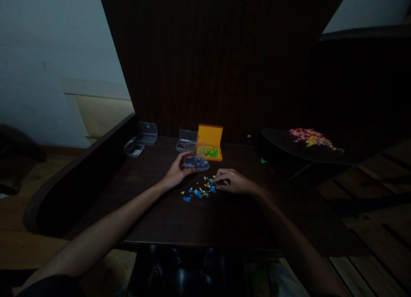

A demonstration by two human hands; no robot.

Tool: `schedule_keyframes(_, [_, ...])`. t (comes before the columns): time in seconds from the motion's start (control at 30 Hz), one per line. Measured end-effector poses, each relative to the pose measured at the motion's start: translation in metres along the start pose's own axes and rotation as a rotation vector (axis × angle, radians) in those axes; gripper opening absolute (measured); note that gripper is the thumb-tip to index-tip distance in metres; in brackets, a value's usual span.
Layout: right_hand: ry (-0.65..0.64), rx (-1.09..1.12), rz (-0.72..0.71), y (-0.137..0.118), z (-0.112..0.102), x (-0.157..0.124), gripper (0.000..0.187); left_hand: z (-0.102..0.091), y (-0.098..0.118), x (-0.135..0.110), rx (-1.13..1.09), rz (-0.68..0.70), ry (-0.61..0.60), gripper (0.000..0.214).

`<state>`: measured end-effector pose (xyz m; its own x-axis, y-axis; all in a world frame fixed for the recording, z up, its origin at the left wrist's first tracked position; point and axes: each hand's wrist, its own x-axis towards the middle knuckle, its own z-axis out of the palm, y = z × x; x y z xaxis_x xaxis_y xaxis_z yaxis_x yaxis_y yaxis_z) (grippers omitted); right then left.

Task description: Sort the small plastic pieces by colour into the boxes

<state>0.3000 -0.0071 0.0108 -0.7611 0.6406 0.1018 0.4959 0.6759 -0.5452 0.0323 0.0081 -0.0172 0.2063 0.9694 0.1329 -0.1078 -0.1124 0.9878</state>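
Note:
My left hand grips the left side of a clear plastic box, its thumb and fingers on the wall. Several small blue pieces lie inside that box. In front of it, a loose scatter of blue, yellow and pale small pieces is spread on the dark wooden table. My right hand is at the right end of the scatter, fingers bent and fingertips down among the pieces. Whether a piece is pinched there is too small and dark to tell.
Behind the box stands an open orange case with green pieces. Left of it is an open clear case; more clear cases sit at the far left. A pile of pink and yellow pieces lies on a side shelf. A raised panel edges the left.

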Motion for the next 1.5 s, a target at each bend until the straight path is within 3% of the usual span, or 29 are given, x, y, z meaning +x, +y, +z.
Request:
schedule_keyframes(0.43, [-0.03, -0.048, 0.054, 0.005, -0.003, -0.002, 0.026, -0.001, 0.0, 0.0, -0.003, 0.004, 0.005, 0.066])
schedule_keyframes(0.73, [0.039, -0.079, 0.036, 0.012, 0.003, -0.001, 0.017, 0.001, 0.003, 0.0, 0.014, -0.025, 0.021, 0.067])
schedule_keyframes(0.93, [0.107, -0.095, 0.084, 0.015, 0.001, -0.003, 0.027, 0.0, 0.002, 0.0, 0.013, 0.006, 0.005, 0.065])
schedule_keyframes(1.5, [0.072, -0.099, 0.0, 0.011, 0.006, 0.0, 0.018, 0.001, 0.002, 0.0, 0.003, -0.006, 0.005, 0.066])
